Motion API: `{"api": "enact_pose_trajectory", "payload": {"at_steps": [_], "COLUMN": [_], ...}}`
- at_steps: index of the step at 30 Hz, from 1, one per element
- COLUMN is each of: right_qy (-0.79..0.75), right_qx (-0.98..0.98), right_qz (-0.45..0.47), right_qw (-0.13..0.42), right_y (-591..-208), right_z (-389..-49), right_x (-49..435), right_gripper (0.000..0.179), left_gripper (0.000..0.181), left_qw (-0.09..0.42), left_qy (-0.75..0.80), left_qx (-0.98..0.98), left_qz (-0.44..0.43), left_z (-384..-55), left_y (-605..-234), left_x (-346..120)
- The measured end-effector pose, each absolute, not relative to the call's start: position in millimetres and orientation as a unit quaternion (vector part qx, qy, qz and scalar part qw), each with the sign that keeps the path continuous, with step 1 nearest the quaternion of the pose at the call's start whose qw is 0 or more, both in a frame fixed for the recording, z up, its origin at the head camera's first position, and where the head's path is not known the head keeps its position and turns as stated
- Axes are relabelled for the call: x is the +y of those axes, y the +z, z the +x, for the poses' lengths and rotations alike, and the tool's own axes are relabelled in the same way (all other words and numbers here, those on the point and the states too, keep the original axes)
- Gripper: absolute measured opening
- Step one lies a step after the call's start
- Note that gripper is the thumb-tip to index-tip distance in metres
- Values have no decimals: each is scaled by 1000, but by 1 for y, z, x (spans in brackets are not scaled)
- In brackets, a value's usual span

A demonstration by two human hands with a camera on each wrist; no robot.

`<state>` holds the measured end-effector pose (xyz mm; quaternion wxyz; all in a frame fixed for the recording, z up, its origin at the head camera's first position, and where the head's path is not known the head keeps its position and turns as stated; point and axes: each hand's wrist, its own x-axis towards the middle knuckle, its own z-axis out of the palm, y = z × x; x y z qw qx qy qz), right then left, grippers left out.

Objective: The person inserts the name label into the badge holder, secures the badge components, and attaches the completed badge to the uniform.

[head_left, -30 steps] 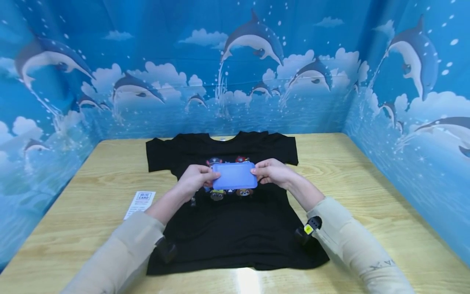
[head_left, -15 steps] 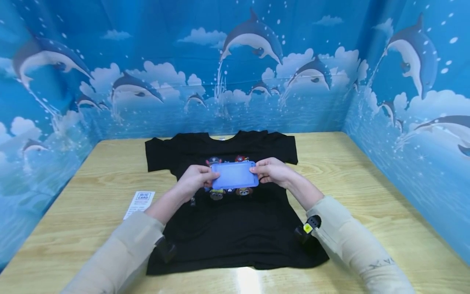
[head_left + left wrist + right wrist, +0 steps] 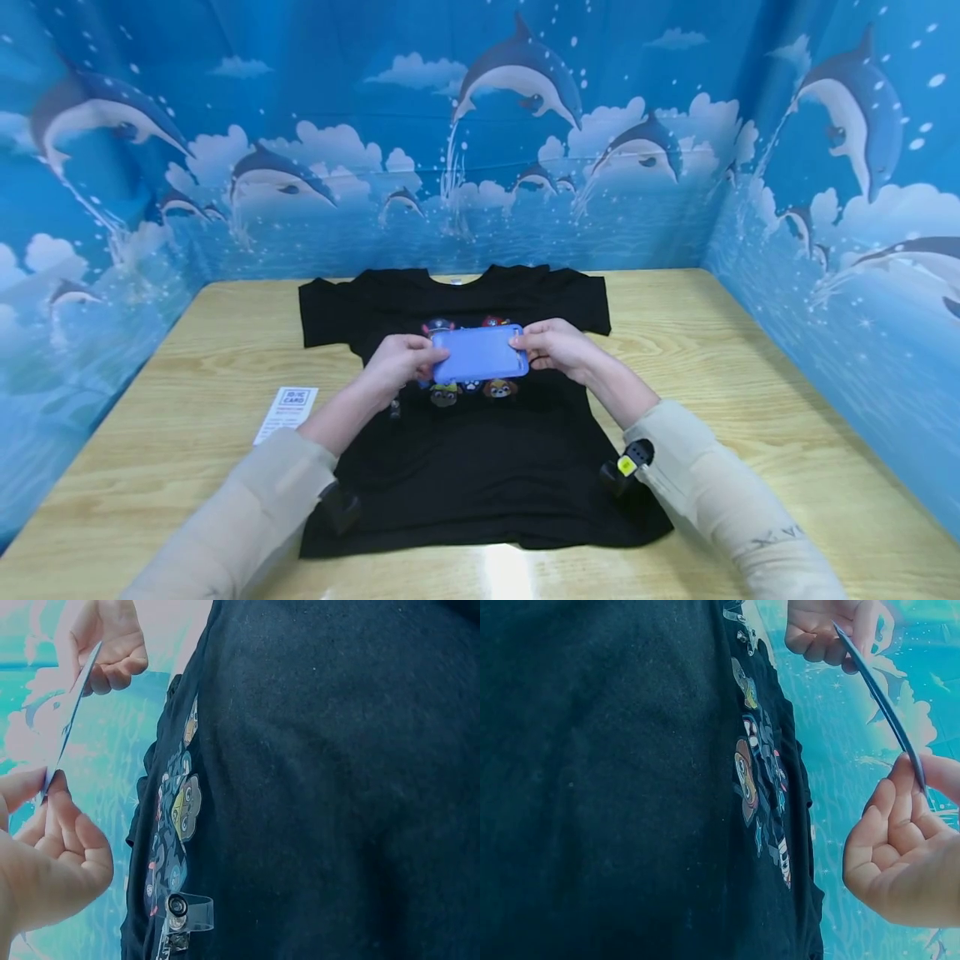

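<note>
A flat blue plastic card holder (image 3: 480, 354) is held level above a black T-shirt (image 3: 480, 475). My left hand (image 3: 401, 368) pinches its left end between thumb and fingers. At the opposite end, near small openings along the edge, my right hand (image 3: 558, 346) pinches it the same way. Both wrist views show the holder edge-on, as a thin and slightly bent strip (image 3: 885, 705). On the shirt beside the cartoon print (image 3: 186, 806) lies a metal badge clip with a clear strap (image 3: 196, 913).
Left of the shirt, a white printed paper card (image 3: 287, 410) lies on the wooden table (image 3: 187, 392), partly behind my left forearm. Blue dolphin-printed curtains (image 3: 450, 225) enclose the back and sides of the table.
The card holder has tilted slightly, its right end a little higher than before. Both hands keep their grip and have barely moved; the shirt and paper card stay put.
</note>
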<state>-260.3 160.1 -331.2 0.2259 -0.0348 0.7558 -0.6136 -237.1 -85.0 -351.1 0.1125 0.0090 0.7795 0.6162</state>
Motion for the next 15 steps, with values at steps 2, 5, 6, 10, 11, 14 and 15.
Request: {"api": "enact_pose_trajectory", "payload": {"at_steps": [2, 5, 6, 10, 11, 14, 15], "right_qy": [-616, -619, -620, -624, -625, -630, -632], "right_qx": [755, 753, 752, 749, 748, 745, 744], "right_qz": [-30, -19, -15, -3, -1, -5, -7], "right_qw": [224, 221, 221, 222, 222, 218, 217], "right_y": [-331, -331, -331, -331, -331, -331, -330], "right_z": [-261, -261, -261, -259, -259, -258, -257], "right_x": [160, 159, 159, 159, 160, 161, 161], "right_gripper": [13, 13, 14, 15, 14, 12, 12], "left_gripper": [19, 19, 19, 20, 20, 21, 21], "left_qw": [102, 93, 92, 92, 91, 88, 85], "left_qy": [616, 615, 615, 616, 616, 613, 613], "left_qx": [781, 783, 783, 783, 783, 785, 786], "left_qz": [-3, -6, -6, -4, -4, -3, -3], "left_z": [-237, -238, -238, -238, -238, -238, -238], "left_y": [-350, -347, -346, -343, -343, -342, -342], "left_x": [-84, -84, -84, -84, -84, -84, -83]}}
